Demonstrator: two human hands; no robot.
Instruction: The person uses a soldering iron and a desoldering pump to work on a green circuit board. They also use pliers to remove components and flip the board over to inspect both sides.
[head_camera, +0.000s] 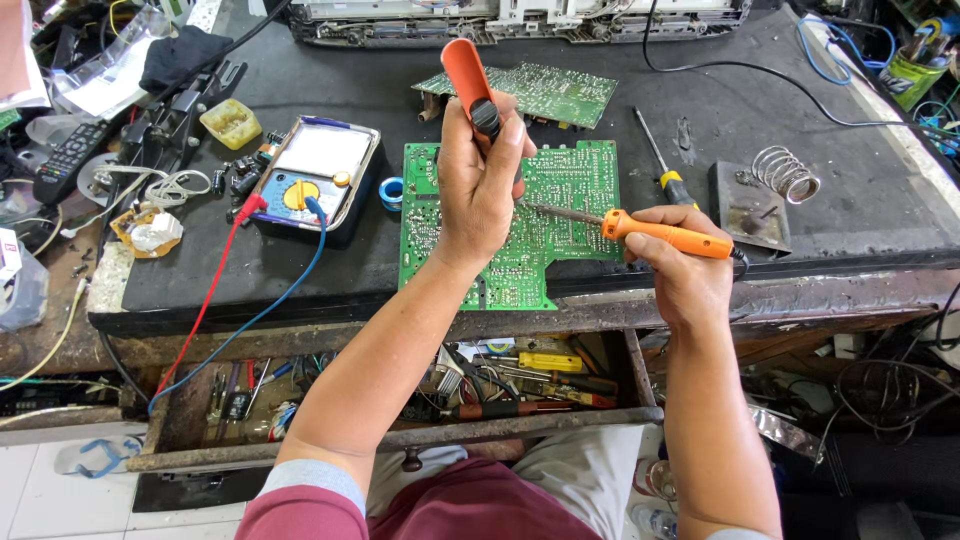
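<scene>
Left hand (480, 185) is wrapping the orange pump tool (472, 85) | right hand (685, 265) is pinching the soldering iron (640, 228) | hot tip may be slipping and burning the green board (520, 225)

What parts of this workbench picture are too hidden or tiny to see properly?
Head view only:
- Green circuit board: its middle is covered by the left hand.
- Soldering iron: the spot its tip touches is hidden behind that hand.
- Orange tool: its lower end is buried in the left hand.
- Open drawer: partly blocked by the forearms; small tools blur together.
- Right hand: its palm faces away.
</scene>
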